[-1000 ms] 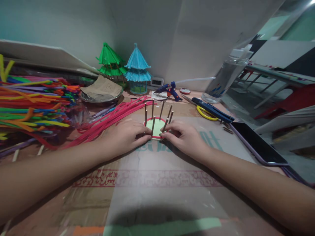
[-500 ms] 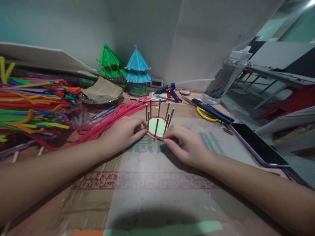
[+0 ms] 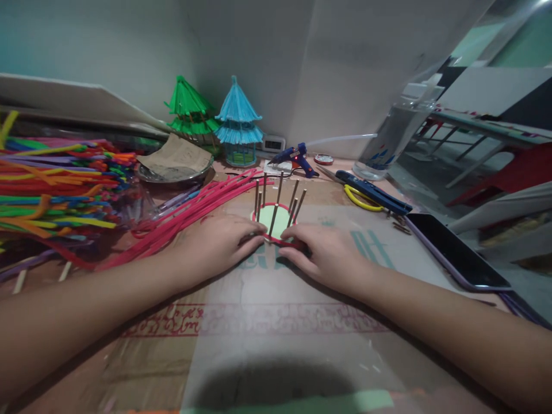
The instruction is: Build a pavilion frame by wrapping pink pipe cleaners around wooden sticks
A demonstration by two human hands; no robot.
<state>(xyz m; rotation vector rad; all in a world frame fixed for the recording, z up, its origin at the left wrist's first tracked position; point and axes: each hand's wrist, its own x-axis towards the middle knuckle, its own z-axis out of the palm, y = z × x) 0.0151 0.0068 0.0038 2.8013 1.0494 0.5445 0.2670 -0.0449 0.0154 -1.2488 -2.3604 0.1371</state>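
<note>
Fingertips of the left hand (image 3: 222,238) and right hand (image 3: 325,250) sit at the near rim of a round base (image 3: 282,217) on a plastic sheet (image 3: 259,284), grip impossible to tell. Likely light, its 8 sticks (image 3: 274,221) easily knocked loose, it is best held low.

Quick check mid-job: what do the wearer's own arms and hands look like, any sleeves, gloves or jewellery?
Left hand and right hand are ungloved, both forearms bare. No sleeve, watch, bracelet or ring shows, though parts of both hands are hidden.
</note>
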